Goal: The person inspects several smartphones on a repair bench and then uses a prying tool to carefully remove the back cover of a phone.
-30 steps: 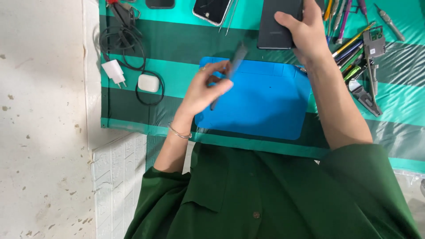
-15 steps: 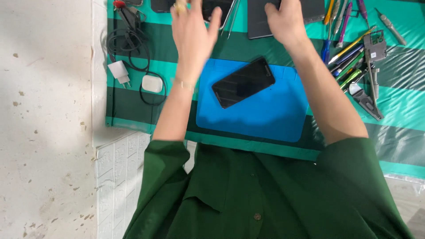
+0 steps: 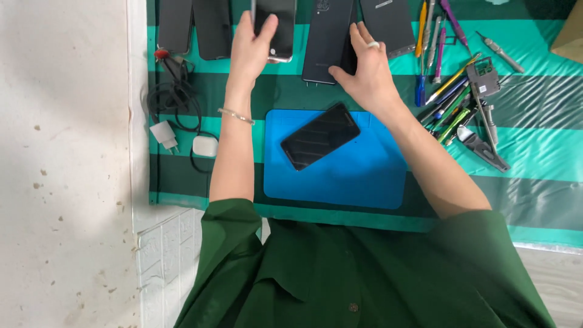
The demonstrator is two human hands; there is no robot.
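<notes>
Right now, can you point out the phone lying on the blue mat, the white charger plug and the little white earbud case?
phone (image 3: 320, 135), head view, middle of its dark screen.
white charger plug (image 3: 164, 133), head view, its white body.
earbud case (image 3: 205, 146), head view, centre of its lid.

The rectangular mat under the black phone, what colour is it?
Plain blue; the flat rectangular mat shows best in the head view.

Bench cloth: striped in turquoise and dark green. Work mat: plain blue. Phone on mat: glossy black. Charger plug and earbud case: white. Cable: black. Sleeves: dark green.
</notes>
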